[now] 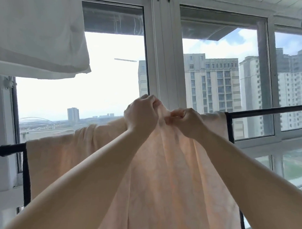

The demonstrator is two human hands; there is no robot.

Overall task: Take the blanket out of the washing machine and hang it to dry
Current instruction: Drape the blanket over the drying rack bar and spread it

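At the frame's middle, the blanket (89,149) already hangs over the black rail (269,111); left hand (140,115) and right hand (186,123) each pinch its raised fold, likely to spread it evenly

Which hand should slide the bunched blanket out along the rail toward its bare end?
Right, probably. The right hand grips the blanket nearest the bare stretch of rail; the left hand can hold the bunch in place.
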